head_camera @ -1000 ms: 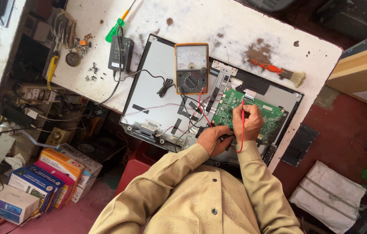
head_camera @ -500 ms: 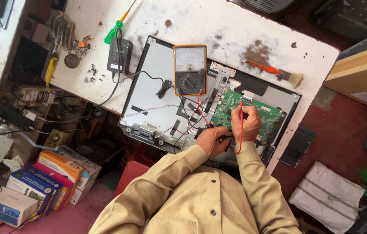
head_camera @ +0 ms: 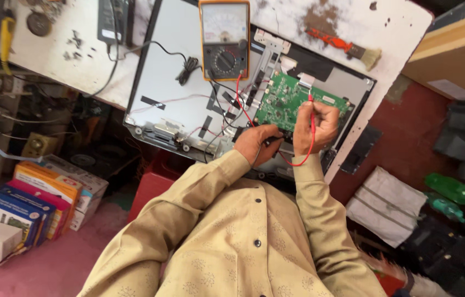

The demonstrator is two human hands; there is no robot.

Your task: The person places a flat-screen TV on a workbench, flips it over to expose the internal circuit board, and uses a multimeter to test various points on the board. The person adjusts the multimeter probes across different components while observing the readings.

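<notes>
1. The left hand (head_camera: 258, 144) is curled shut around a black test probe (head_camera: 272, 141), its fingers pressed together on the handle, at the lower left edge of the green rectangular circuit board (head_camera: 293, 102).
2. The right hand (head_camera: 316, 125) pinches a red test probe (head_camera: 310, 107) between thumb and fingers, the probe standing upright with its tip on the green board near the board's middle.
3. A red lead (head_camera: 298, 163) loops under the right wrist, and another red wire runs up toward the meter.
4. The green board sits screwed inside the open back of a flat grey metal display panel (head_camera: 172, 93), which lies tilted across the stained white worktable (head_camera: 397, 27), its lower edge overhanging the table.
5. An orange-cased analogue multimeter with a white dial face (head_camera: 224, 38) lies on the upper part of the panel, just beside the board, with a bundled black cable (head_camera: 188, 63) to its left.
6. A small brush with a red handle (head_camera: 342, 44) rests on the table above the panel, well apart from both hands.
7. A black power adapter (head_camera: 112, 21) lies at the table's upper left.
8. Coloured cardboard boxes (head_camera: 29, 198) are stacked on the floor at the left; green plastic bottles (head_camera: 452, 192) lie at the right.
9. Both arms wear beige patterned sleeves (head_camera: 199, 192).
</notes>
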